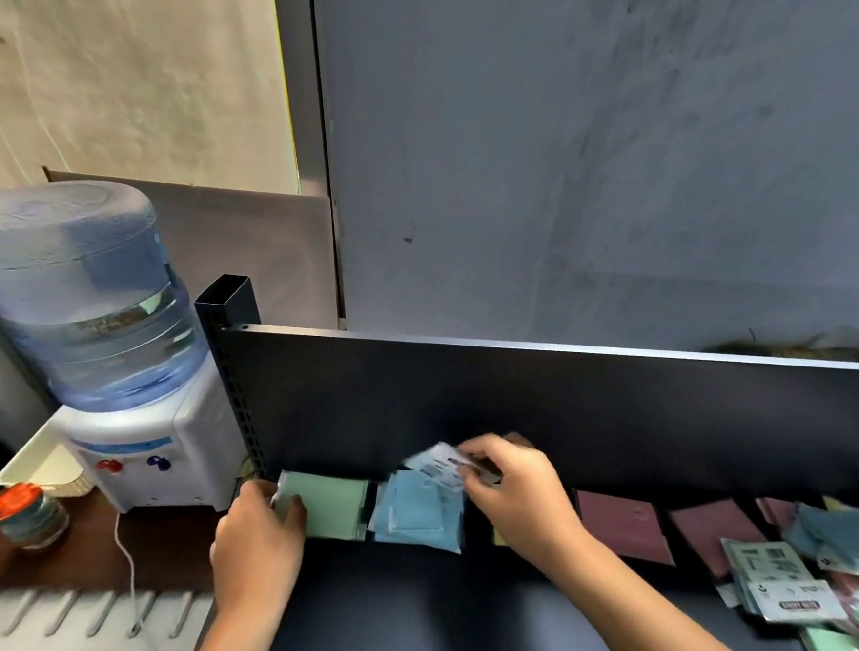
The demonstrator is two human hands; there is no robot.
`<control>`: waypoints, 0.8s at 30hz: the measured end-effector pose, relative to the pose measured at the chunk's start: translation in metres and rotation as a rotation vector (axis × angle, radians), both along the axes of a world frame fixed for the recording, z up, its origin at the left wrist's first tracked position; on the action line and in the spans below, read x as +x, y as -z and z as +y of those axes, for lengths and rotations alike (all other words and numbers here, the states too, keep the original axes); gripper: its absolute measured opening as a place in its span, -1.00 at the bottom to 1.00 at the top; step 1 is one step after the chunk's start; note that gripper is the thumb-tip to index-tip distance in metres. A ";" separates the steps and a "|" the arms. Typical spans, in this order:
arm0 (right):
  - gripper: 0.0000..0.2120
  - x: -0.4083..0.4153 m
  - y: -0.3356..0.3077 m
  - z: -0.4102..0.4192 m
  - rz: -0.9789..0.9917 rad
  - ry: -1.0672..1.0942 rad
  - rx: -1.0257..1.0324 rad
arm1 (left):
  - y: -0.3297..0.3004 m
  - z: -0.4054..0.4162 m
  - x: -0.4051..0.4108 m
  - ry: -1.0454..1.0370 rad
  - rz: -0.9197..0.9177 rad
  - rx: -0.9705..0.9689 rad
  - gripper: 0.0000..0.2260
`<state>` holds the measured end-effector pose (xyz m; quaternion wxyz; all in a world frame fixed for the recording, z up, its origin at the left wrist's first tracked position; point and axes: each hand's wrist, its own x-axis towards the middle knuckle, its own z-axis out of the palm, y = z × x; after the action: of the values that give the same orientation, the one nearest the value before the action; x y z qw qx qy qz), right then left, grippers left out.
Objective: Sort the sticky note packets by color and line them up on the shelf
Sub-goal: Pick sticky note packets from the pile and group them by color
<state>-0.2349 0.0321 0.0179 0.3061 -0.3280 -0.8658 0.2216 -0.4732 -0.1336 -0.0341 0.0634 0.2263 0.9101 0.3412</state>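
Observation:
On the dark shelf (396, 607), green sticky note packets (334, 507) stand at the far left against the back panel. My left hand (256, 535) grips their left edge. Blue packets (417, 511) lean beside them. My right hand (518, 492) holds one blue packet (439, 464), label side up, above the blue group. Dark red packets (622, 525) lean against the back panel further right. A yellow packet's corner (498, 538) shows under my right wrist.
A mixed pile of packets (836, 576) lies at the shelf's right end. A water dispenser (114, 347) stands left of the shelf's upright post (233, 379), on a brown table with a white cable (129, 565). A grey wall rises behind the shelf.

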 end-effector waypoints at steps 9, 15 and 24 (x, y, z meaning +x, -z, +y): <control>-0.53 -0.033 0.041 -0.016 -0.416 -0.248 0.106 | 0.002 0.004 0.013 0.100 0.134 -0.277 -0.60; -0.73 0.016 0.022 0.013 -0.316 -0.162 0.010 | -0.020 0.022 0.049 0.178 0.324 -0.201 -0.63; -0.77 0.169 -0.010 0.075 -0.399 0.122 -0.061 | -0.045 0.109 0.202 0.655 0.295 0.048 -0.82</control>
<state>-0.0663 0.1066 0.0279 0.1314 -0.4264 -0.8806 0.1593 -0.2714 -0.0241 0.0109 0.0320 0.5543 0.7803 0.2879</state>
